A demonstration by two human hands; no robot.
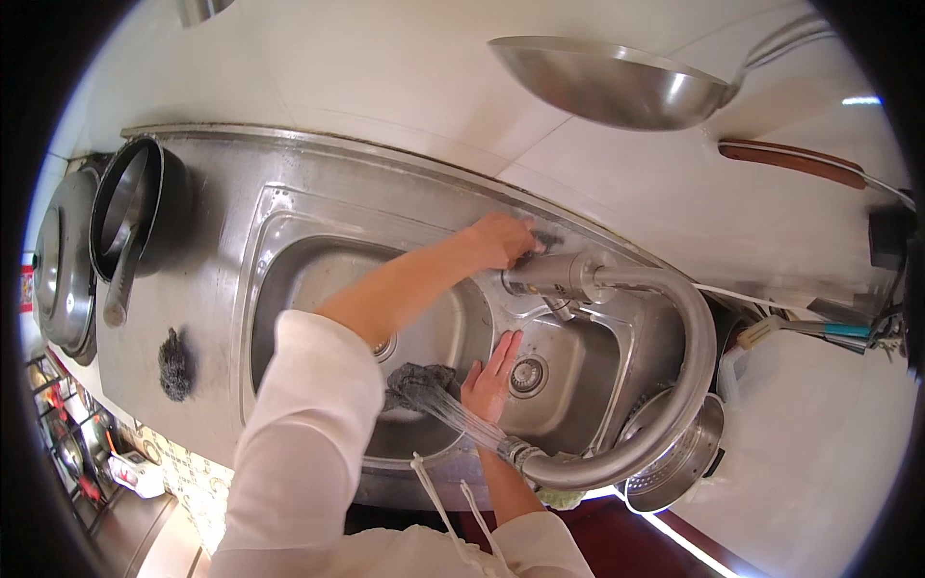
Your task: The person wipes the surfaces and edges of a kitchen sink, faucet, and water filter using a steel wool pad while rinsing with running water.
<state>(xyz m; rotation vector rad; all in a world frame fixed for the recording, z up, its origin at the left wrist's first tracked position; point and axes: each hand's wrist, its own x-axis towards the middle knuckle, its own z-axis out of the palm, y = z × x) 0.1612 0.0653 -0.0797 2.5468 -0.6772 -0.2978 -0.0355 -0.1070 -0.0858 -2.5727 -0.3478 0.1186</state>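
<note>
My left hand (506, 238) reaches across the double sink to the deck behind the faucet body (553, 277). Its curled fingers press on a small dark scrap (547, 238), perhaps cloth or scrubber; the hand partly hides it. My right hand (493, 383) lies with fingers extended and nothing held, at the divider between the larger basin (311, 271) and the small basin (578, 361). Water runs from the curved metal spout (527, 461) onto a dark grey cloth (423, 383) in the larger basin, left of my right hand.
A dark pot (162, 209) and a lidded pan (61, 274) stand at the far left, near a dark scouring pad (174, 367). Utensils (802, 329) and a metal strainer pot (672, 459) are at the right. A metal wok (614, 83) hangs on the wall.
</note>
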